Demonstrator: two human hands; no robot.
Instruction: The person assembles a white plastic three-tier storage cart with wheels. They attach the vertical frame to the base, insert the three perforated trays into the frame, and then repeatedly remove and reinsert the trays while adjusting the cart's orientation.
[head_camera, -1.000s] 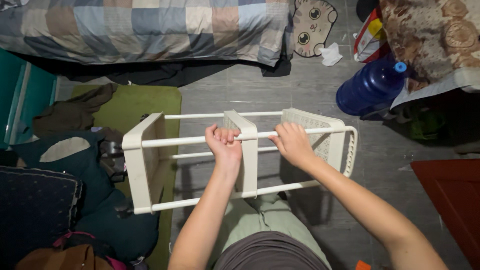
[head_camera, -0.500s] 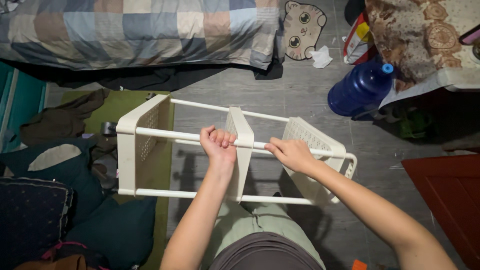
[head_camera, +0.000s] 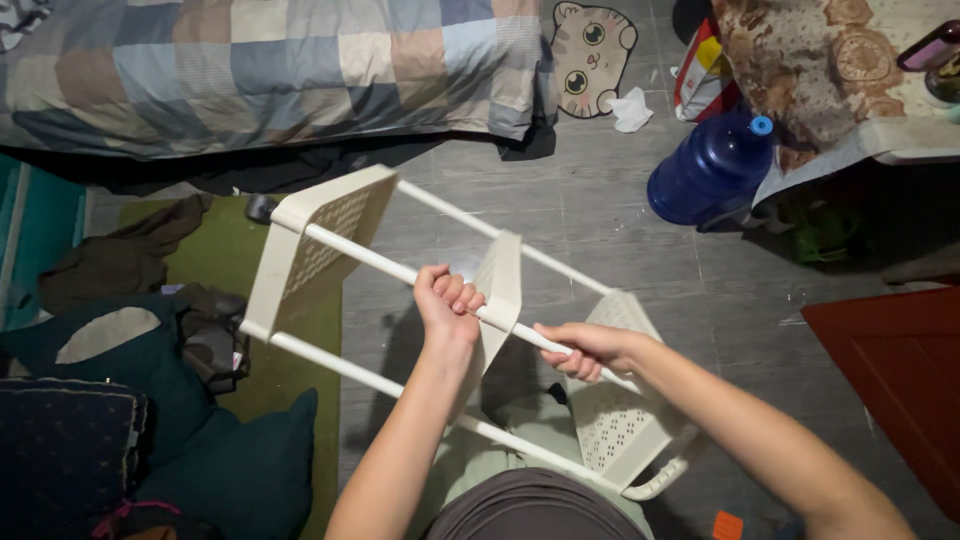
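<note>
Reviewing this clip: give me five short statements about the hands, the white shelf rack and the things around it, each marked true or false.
1. Both hands grip the same white pole of the shelf rack. True: the left hand and the right hand close round one pole.
2. The rack stands upright on the floor. False: it is tipped on its side, poles running crosswise.
3. A blue water jug lies on the floor at upper right. True.
4. The rack has a single shelf. False: three perforated shelves show along the poles.
5. The patchwork blanket is plain red. False: it is checked in blues, greys and browns.
</note>
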